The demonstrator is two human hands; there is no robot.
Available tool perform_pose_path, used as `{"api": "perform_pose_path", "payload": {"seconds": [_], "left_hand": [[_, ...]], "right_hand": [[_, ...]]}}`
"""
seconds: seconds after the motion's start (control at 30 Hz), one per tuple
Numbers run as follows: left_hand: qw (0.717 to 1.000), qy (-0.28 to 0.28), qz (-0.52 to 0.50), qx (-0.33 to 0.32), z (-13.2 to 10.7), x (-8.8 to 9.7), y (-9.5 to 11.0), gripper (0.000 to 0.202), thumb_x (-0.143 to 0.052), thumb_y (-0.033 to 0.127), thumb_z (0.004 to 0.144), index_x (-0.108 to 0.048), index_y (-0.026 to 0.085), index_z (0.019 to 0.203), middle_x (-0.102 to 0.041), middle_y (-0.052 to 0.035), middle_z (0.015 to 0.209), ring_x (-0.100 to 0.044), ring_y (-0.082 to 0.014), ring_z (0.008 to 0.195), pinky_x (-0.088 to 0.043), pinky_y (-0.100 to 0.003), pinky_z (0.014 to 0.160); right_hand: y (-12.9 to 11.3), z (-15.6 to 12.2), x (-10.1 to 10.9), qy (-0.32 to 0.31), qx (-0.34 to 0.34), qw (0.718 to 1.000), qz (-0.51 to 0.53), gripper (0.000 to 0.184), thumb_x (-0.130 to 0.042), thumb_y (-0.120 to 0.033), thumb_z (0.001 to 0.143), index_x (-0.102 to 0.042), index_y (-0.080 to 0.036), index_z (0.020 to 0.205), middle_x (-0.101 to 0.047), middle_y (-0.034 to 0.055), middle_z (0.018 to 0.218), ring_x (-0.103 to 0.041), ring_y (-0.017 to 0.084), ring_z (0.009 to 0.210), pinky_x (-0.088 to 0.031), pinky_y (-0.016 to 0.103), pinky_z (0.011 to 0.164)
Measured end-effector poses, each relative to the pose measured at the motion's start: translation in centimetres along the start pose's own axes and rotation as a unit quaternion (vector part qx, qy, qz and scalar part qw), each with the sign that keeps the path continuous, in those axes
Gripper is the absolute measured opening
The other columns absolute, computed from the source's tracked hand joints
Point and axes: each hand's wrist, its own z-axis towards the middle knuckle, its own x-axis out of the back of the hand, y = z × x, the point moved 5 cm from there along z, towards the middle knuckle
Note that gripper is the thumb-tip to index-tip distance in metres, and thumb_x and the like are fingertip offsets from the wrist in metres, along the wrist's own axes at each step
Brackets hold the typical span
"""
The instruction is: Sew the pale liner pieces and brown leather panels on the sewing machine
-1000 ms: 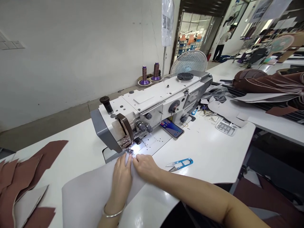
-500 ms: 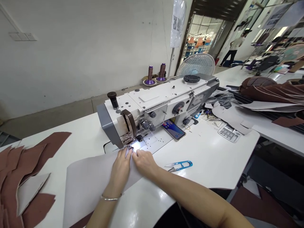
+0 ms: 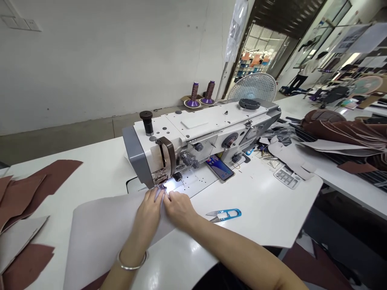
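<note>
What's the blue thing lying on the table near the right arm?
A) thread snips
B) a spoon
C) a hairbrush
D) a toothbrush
A: the thread snips have a blue looped handle and short metal blades, and lie on the white table beside the right hand.

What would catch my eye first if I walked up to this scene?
A white industrial sewing machine fills the middle of the table. At its front, the left hand and right hand hold a grey sheet at the brightly lit presser foot. Reddish-brown cut pieces lie overlapping at far left.
</note>
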Motion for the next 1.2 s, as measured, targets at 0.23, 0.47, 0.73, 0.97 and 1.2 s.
{"api": "perform_pose_path", "payload": {"seconds": [0.23,0.47,0.73,0.97,1.2], "left_hand": [[1.000,-0.005,0.011,0.005,0.0,-0.3,0.0,0.036,-0.035,0.010,0.088,-0.055,0.015,0.117,-0.058,-0.0116,0.120,-0.050,-0.0235,0.114,-0.047,-0.039,0.095],[1.000,-0.003,0.014,-0.007,-0.1,-0.2,0.0,0.044,-0.034,0.005,0.085,-0.051,0.017,0.124,-0.059,-0.0106,0.119,-0.051,-0.0218,0.113,-0.047,-0.037,0.096],[0.999,0.032,0.032,-0.017,-0.6,0.0,0.3,0.045,-0.034,0.001,0.081,-0.058,0.017,0.115,-0.060,-0.0115,0.116,-0.053,-0.0232,0.110,-0.049,-0.038,0.093],[0.998,0.049,0.029,-0.021,-0.4,0.2,0.5,0.036,-0.038,0.005,0.083,-0.062,0.016,0.108,-0.060,-0.0122,0.112,-0.053,-0.0239,0.107,-0.050,-0.038,0.091],[0.999,0.042,0.016,-0.016,-0.1,0.0,-0.2,0.036,-0.036,0.007,0.085,-0.061,0.016,0.109,-0.060,-0.0119,0.114,-0.054,-0.0233,0.107,-0.050,-0.039,0.091]], "right_hand": [[0.1,0.2,-0.1,-0.001,0.006,1.000,-0.001,0.018,-0.039,-0.013,0.091,-0.051,-0.014,0.104,-0.057,0.0064,0.082,-0.052,0.017,0.072,-0.031,0.026,0.053],[0.3,0.3,0.2,0.000,-0.008,1.000,0.006,0.017,-0.039,-0.012,0.091,-0.051,-0.015,0.103,-0.057,0.0056,0.083,-0.052,0.017,0.073,-0.031,0.027,0.055],[1.0,-0.2,-0.7,0.007,-0.092,0.995,0.029,0.014,-0.040,-0.014,0.092,-0.051,-0.019,0.085,-0.058,0.0023,0.079,-0.052,0.015,0.068,-0.026,0.026,0.052],[0.2,-0.2,-0.2,0.001,0.005,1.000,0.012,0.013,-0.043,-0.010,0.089,-0.053,-0.018,0.091,-0.059,0.0039,0.081,-0.052,0.016,0.073,-0.030,0.028,0.055],[-0.5,0.6,0.4,-0.035,0.063,0.997,-0.012,0.015,-0.044,-0.010,0.087,-0.054,-0.012,0.097,-0.060,0.0077,0.084,-0.053,0.019,0.074,-0.033,0.029,0.053]]}}
